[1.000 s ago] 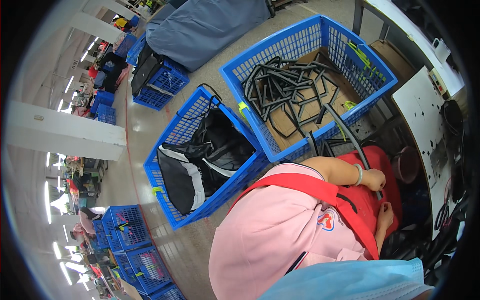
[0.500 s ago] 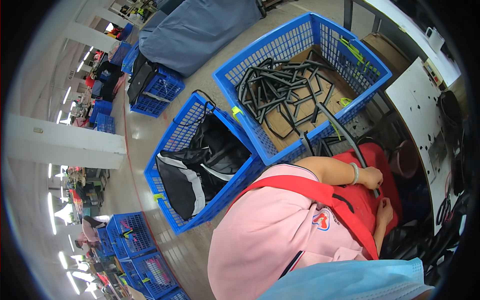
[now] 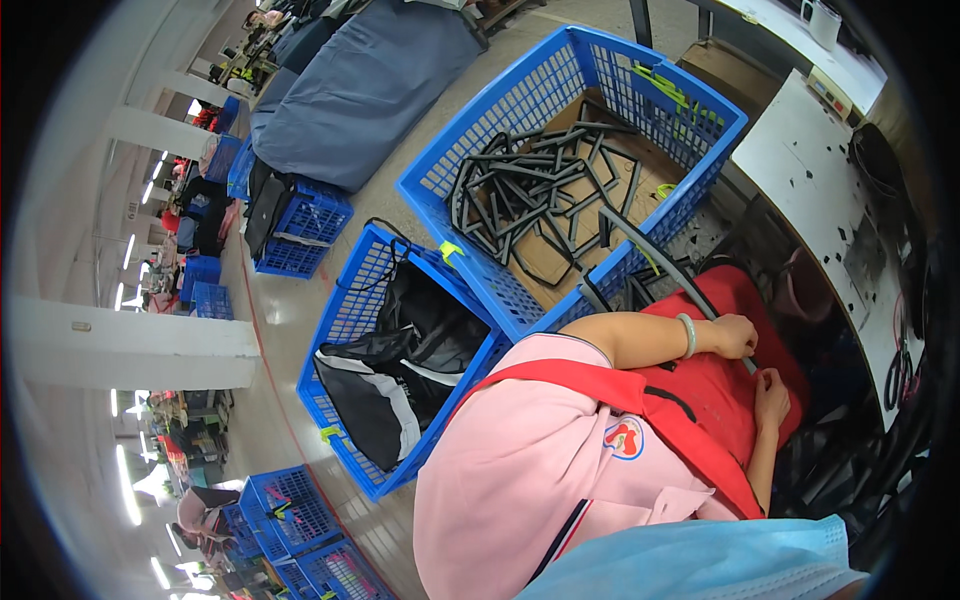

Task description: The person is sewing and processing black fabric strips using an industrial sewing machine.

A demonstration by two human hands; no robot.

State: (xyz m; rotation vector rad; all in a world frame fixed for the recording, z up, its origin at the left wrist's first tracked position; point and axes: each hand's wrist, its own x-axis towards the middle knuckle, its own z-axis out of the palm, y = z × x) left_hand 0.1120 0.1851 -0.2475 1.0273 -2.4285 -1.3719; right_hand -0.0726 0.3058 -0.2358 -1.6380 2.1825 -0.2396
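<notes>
A long dark grey strip [image 3: 672, 262] runs from the near edge of the large blue crate down across my lap. My left hand [image 3: 737, 337], with a pale bangle at the wrist, is closed round it close to its lower end. Just below, my right hand [image 3: 771, 398] has its fingers pinched at the strip's end; exactly what they grip is partly hidden. Both hands are over the red apron [image 3: 690, 410]. Several similar dark strips, bent into angular loops, lie piled [image 3: 540, 185] on the cardboard in the large blue crate [image 3: 480, 290].
A second blue crate [image 3: 375, 480] holds black and white fabric pieces [image 3: 400, 370]. To the right, a white worktable [image 3: 800, 170] carries dark scraps, scissors [image 3: 897, 375] and a white mug [image 3: 822, 24]. A grey-blue cover [image 3: 370, 90] drapes something behind. More crates [image 3: 290, 510] stand at left.
The whole view has shifted a little, so the crates and table sit further left. My hands stay at the strip's lower end, with the right hand slightly nearer the left.
</notes>
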